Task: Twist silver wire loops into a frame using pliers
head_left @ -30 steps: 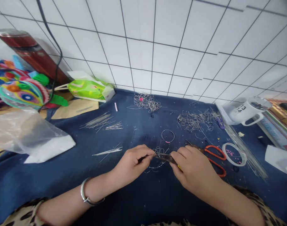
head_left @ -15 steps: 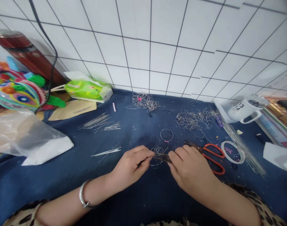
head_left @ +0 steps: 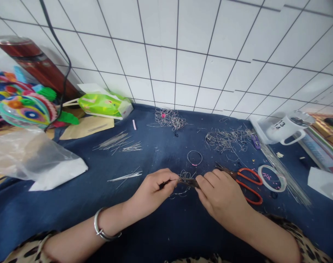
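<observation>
Since 1 second earlier, the right hand [head_left: 222,199] had closed farther over the pliers [head_left: 191,182], hiding the bit of yellow handle that showed below it then; the left hand [head_left: 152,193] was in nearly the same place.

On a clock face centred on the pliers, a round shallow container [head_left: 260,174] sat at 3 o'clock, holding small pink beads [head_left: 266,176]. At 2 o'clock stood a white mug [head_left: 282,129]; what it held could not be told. A clear bag [head_left: 21,153] lay at 9 o'clock, its contents unclear.

The right forearm came in from 4 o'clock, knuckles up, fingers wrapped tightly round the pliers. The left forearm, wearing a silver bracelet [head_left: 97,224], came in from 8 o'clock; thumb and fingers were pinched closed on a thin piece [head_left: 179,179] at the pliers' nose, too small to make out further. Wire loops [head_left: 185,174] showed just beyond the nose, and a beaded ring [head_left: 195,157] lay at 12 o'clock. Orange-handled scissors [head_left: 250,176] lay at 3 o'clock, beside the right hand.
</observation>
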### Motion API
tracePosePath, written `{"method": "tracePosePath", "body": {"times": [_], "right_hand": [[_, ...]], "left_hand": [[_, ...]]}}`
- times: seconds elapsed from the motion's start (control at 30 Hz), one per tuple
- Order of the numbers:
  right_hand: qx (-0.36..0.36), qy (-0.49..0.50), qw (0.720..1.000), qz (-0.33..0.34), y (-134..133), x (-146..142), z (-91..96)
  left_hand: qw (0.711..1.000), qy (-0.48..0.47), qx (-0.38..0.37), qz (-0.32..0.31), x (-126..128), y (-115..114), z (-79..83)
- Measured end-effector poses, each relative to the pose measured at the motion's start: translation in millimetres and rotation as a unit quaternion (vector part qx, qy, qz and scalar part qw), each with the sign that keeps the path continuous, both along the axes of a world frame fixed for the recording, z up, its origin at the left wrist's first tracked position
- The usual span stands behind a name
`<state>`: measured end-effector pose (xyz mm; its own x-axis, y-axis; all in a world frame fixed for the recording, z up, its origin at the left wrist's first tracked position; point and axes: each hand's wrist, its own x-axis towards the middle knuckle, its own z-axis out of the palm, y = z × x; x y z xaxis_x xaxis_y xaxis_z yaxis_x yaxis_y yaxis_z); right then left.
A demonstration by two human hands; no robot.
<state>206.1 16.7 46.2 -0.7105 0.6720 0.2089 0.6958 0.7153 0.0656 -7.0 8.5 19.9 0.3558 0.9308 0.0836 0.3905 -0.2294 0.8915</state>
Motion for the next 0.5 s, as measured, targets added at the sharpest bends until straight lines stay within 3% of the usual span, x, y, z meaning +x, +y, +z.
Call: {"method": "tracePosePath", "body": {"times": [0.5], "right_hand": [[0.054,-0.029,0.998,0.016,-3.0,-0.1,-12.1]], "left_hand": [[0.998,-0.013,-0.055,-0.022,-4.3,1.7,1.1]]}}
